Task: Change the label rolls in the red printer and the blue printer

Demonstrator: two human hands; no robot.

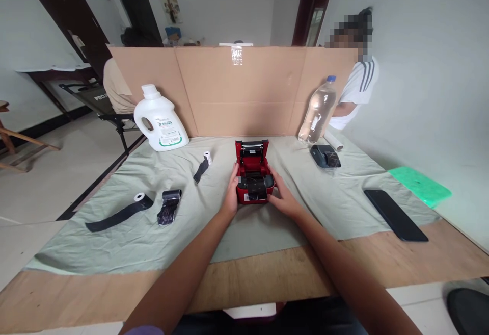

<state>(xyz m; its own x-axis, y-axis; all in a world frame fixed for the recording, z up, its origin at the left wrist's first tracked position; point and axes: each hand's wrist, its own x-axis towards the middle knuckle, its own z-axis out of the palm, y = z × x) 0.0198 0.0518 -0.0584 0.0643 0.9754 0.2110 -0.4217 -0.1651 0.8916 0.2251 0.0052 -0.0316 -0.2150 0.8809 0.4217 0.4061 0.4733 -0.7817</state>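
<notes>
Red portable printer [253,165] sits mid-table on a pale green cloth [260,240], lid up and tilted back, dark roller area exposed. Black strip [257,190] hangs over its front edge. Left hand [230,192] is flat along the printer's left side, right hand [283,197] on the right side, thumb near the front corner; fingers fairly straight, printer held between both hands. Fingertips on the far side partly hidden, exact grip there cannot tell.

Left of the hands: long-tailed black roll [124,213] with white core, shorter black roll [169,207] just beside it, small roll [200,170] further back. White detergent jug [164,123] upright by the cardboard panel [237,90]. Right side: clear bottle [317,113], blue cap, leaning on the panel; dark compact device [324,156] in front of it, white tube [334,140] just behind. Black smartphone [395,215] lies near the right edge, green plastic item [420,185] beyond. Person in a white striped sleeve [364,80] behind the panel.
</notes>
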